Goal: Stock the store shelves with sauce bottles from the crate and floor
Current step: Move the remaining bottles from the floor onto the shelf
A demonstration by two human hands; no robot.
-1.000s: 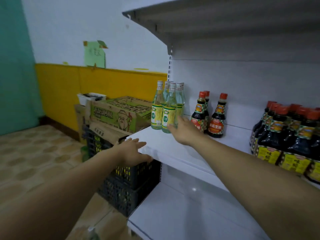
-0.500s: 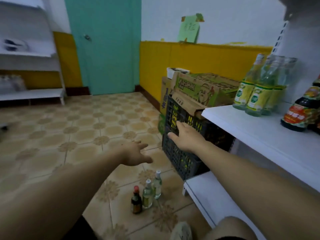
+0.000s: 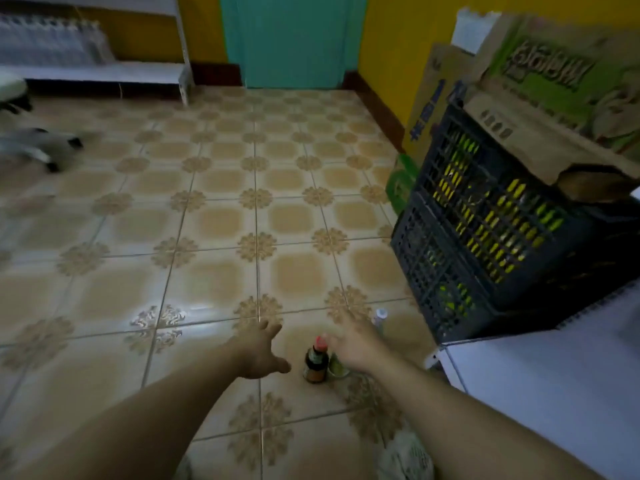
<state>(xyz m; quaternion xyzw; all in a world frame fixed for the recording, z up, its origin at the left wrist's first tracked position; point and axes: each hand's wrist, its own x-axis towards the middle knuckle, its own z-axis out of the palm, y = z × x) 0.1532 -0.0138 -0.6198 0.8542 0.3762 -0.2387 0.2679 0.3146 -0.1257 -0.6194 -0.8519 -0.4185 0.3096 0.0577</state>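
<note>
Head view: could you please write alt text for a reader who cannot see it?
The left hand and right hand, both open, reach down toward a red-capped dark sauce bottle standing on the tiled floor. A dark crate under a cardboard box stands at right.

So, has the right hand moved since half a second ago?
Yes. The right hand dropped from the black crate down to the floor, beside the red-capped sauce bottle.

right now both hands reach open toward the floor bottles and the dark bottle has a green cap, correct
In the head view the dark bottle has a red cap, not green. The left hand and right hand do reach open toward the floor bottles.
</note>
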